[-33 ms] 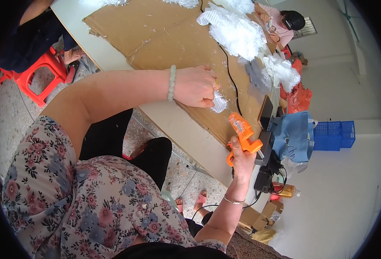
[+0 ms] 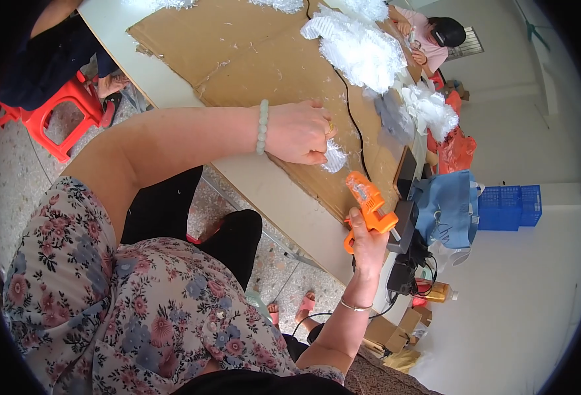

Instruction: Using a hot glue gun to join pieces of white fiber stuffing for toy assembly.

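My left hand (image 2: 298,133), with a pale bead bracelet at the wrist, is closed over the cardboard sheet (image 2: 257,59). Its fingers pinch a small white ribbed piece (image 2: 334,157), whose lower end sticks out below them; the rest is hidden under the hand. To the right, my right hand (image 2: 369,249) is wrapped round the handle of an orange glue gun (image 2: 369,204). The gun's front end points up and left toward the white piece, a short gap away from it. White strands cling to the gun's body.
A fluffy white heap (image 2: 363,52) lies on the far cardboard, and a black cable (image 2: 351,112) crosses it. At the right edge stand a blue bag (image 2: 445,207) and dark boxes with cords (image 2: 403,273). Another person (image 2: 428,39) sits beyond; someone else sits at left on a red stool (image 2: 60,118).
The glue gun and my right hand have shifted very slightly left and up. My left hand keeps its place on the white ribbed piece.
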{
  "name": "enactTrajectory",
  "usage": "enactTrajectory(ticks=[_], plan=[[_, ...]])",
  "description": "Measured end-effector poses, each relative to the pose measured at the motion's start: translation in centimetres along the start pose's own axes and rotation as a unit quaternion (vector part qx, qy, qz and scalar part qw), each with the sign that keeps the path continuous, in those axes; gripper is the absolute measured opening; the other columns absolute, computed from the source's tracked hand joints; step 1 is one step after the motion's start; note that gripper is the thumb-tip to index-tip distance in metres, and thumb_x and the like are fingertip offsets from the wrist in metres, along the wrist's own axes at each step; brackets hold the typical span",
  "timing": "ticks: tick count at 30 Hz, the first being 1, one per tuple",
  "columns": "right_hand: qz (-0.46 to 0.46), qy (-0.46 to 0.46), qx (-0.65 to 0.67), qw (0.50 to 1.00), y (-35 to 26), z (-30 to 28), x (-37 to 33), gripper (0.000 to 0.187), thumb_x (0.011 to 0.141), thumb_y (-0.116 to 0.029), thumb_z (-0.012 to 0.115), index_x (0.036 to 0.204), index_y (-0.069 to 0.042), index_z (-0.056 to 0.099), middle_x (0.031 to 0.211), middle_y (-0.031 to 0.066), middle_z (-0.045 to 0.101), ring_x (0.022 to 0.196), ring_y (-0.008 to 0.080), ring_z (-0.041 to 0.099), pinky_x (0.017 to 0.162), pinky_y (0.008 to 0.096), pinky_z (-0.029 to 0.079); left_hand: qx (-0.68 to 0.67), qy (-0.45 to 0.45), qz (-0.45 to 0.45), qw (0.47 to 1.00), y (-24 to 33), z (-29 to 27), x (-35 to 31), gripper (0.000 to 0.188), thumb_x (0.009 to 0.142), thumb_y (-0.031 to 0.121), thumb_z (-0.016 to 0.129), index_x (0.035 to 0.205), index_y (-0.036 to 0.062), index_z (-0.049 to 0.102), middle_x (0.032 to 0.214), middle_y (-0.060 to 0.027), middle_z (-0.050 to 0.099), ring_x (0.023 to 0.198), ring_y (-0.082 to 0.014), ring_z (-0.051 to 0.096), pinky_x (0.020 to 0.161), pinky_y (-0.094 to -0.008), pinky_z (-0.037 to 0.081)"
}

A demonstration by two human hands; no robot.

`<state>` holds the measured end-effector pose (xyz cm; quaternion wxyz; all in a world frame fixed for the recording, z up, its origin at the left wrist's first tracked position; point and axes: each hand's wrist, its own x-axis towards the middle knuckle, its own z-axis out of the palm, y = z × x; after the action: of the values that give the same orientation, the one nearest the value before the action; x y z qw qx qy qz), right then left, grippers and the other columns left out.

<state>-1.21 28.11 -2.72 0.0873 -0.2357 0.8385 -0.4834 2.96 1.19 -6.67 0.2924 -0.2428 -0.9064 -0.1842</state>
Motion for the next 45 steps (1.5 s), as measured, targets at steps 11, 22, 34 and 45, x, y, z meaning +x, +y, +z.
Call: enactTrajectory(ticks=[11, 22, 34, 45], plan=[[0.015, -0.008, -0.022, 1.0, 0.6, 0.4, 1.4, 0.029, 0.083, -0.02, 0.067, 0.103, -0.002, 0.058, 0.074, -0.0011, 0.057, 0.064, 0.0055, 0.05, 0.056, 0.021, 0.041, -0.004, 0.007, 0.003, 1.0, 0.0, 0.2, 0.2, 0.018, 0.074, 0.021, 0.064, 0.062, 0.0081, 0.063, 0.075, -0.0031, 0.054, 0.083, -0.0214, 0.052, 0.085, -0.0423, 0.04], [0.023, -0.005, -0.042, 0.999, 0.2, 0.4, 0.9, 0.027, 0.082, -0.022, 0.067, 0.096, -0.001, 0.059, 0.071, -0.0013, 0.057, 0.062, 0.0055, 0.05, 0.054, 0.0217, 0.041, -0.001, 0.005, 0.004, 1.0, -0.1, 0.3, 0.1, 0.019, 0.076, 0.021, 0.063, 0.062, 0.0079, 0.063, 0.075, -0.0032, 0.054, 0.082, -0.0213, 0.052, 0.085, -0.0415, 0.039], [0.028, -0.011, -0.009, 1.0, 0.8, 0.1, 0.4, 0.025, 0.081, -0.023, 0.068, 0.09, -0.002, 0.06, 0.066, -0.0023, 0.054, 0.057, 0.0053, 0.048, 0.051, 0.0219, 0.04, -0.008, 0.06, 0.025, 0.998, -0.2, 0.6, 0.1, 0.022, 0.073, 0.02, 0.06, 0.056, 0.0059, 0.063, 0.066, -0.0068, 0.054, 0.075, -0.0249, 0.053, 0.075, -0.0403, 0.041], [0.046, -0.043, -0.016, 0.998, 0.8, -0.1, -0.1, 0.023, 0.081, -0.022, 0.068, 0.087, -0.002, 0.059, 0.065, -0.0028, 0.053, 0.056, 0.0053, 0.047, 0.05, 0.0219, 0.039, -0.002, 0.013, 0.008, 1.0, -0.1, 0.2, 0.1, 0.014, 0.073, 0.014, 0.061, 0.061, 0.0065, 0.062, 0.071, -0.004, 0.054, 0.08, -0.0212, 0.053, 0.084, -0.0411, 0.04]])
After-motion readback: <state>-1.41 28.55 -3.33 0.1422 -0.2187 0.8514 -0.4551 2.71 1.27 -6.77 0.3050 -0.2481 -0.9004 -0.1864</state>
